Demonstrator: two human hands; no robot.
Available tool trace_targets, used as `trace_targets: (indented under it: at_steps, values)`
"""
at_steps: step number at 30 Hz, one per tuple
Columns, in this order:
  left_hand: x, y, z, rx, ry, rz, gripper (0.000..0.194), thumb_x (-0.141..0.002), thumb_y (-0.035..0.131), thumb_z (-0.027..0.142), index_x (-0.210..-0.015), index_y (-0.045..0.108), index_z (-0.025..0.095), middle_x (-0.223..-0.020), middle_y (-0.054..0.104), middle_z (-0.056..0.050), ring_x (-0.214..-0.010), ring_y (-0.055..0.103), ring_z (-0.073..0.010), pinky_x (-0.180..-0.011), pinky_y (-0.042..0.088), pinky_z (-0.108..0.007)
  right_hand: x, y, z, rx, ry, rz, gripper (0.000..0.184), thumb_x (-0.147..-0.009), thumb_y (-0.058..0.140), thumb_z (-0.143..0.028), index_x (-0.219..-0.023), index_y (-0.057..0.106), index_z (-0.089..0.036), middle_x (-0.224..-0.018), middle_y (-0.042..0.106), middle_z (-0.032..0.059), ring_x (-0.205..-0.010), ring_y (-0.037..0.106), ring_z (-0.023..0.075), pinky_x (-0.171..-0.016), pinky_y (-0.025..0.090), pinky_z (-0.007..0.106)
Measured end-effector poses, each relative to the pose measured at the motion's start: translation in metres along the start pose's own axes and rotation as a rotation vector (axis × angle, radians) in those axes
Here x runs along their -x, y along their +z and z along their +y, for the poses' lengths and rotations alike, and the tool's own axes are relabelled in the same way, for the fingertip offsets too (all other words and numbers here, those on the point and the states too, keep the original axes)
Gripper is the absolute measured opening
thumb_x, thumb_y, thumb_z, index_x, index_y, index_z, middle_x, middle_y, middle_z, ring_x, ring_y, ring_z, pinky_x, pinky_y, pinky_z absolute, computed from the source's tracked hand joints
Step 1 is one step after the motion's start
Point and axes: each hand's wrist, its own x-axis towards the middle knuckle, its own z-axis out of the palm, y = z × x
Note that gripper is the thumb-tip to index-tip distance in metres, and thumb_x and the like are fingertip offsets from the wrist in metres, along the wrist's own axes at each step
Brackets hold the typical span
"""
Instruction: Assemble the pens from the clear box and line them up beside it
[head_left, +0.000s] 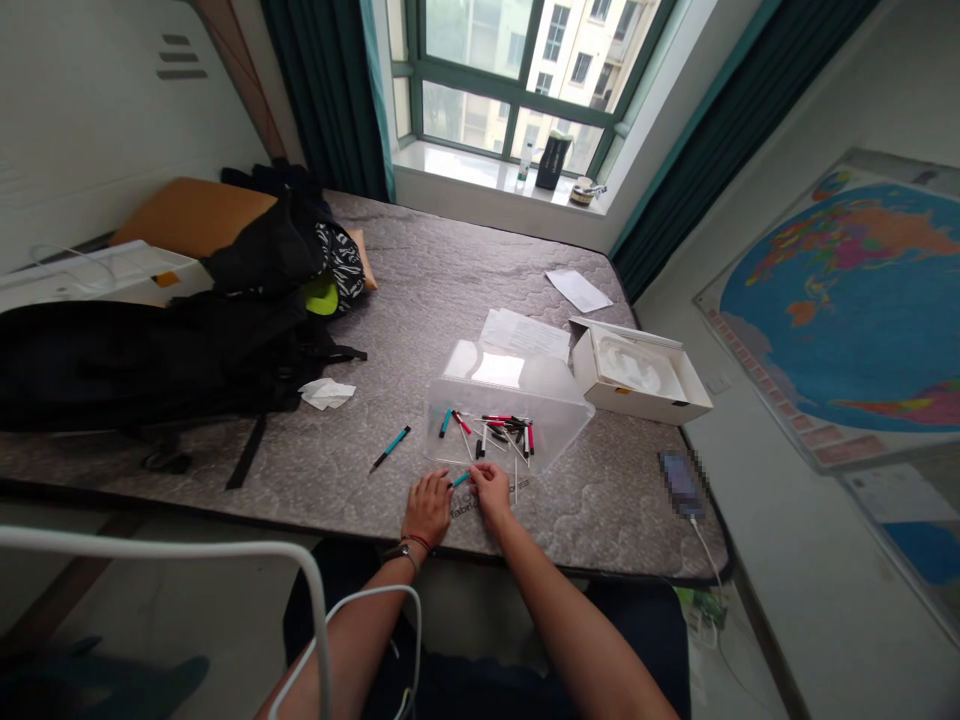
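Observation:
Near the front edge of the mattress, my left hand and my right hand are close together. Between them is a teal pen barrel, with the fingers of both hands closed on its ends. The fingers hide those ends. Just beyond is a clear plastic bin, holding teal, red, black and white pen parts and thin refills. To the left of my hands lies a teal and black pen. A thin white refill is near my right hand.
A white box and papers are beyond the bin. At right lies a phone on a cable. Black bags and a crumpled tissue are on the left. A white tube frame crosses the lower left.

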Motion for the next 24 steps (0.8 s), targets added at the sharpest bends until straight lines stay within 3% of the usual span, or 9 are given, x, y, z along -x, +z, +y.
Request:
trace_targets:
  at_steps: [7,13,18,24]
  values:
    - [0.0,0.001,0.0,-0.002,0.006,0.013,0.027,-0.096,0.037,0.024,-0.111,0.06,0.022,-0.134,0.056,-0.01,-0.123,0.047,-0.0266,-0.099,0.036,-0.043,0.002,0.0,0.005,0.042,-0.042,-0.041,0.037,-0.067,0.071,-0.051,-0.081,0.065,-0.017,-0.074,0.067,0.0027,-0.065,0.064,0.0179,-0.052,0.049,0.024]
    - [0.0,0.0,0.0,-0.013,0.005,0.005,0.027,-0.097,0.036,0.025,-0.11,0.059,0.022,-0.134,0.055,-0.01,-0.123,0.047,-0.0264,-0.099,0.035,-0.042,0.012,-0.014,0.003,0.38,-0.239,-0.138,0.032,-0.081,0.06,-0.044,-0.093,0.074,-0.017,-0.077,0.072,0.0041,-0.068,0.064,0.0192,-0.064,0.052,0.03]
    - [0.0,0.0,0.0,-0.014,0.005,0.009,0.027,-0.097,0.035,0.026,-0.109,0.059,0.022,-0.133,0.056,-0.009,-0.123,0.047,-0.0264,-0.099,0.036,-0.042,-0.002,-0.04,-0.028,0.691,-0.397,-0.127,0.026,-0.084,0.055,-0.031,-0.096,0.074,-0.019,-0.09,0.074,0.0053,-0.074,0.065,0.0187,-0.077,0.051,0.03]
    - [0.0,0.0,0.0,0.01,0.001,0.019,0.026,-0.095,0.04,0.024,-0.112,0.06,0.023,-0.132,0.057,-0.009,-0.122,0.047,-0.0267,-0.099,0.036,-0.042,-0.06,-0.068,-0.083,1.14,-0.345,0.049,0.026,-0.084,0.052,-0.014,-0.101,0.072,-0.015,-0.097,0.073,0.0103,-0.09,0.066,0.0214,-0.084,0.045,0.027]
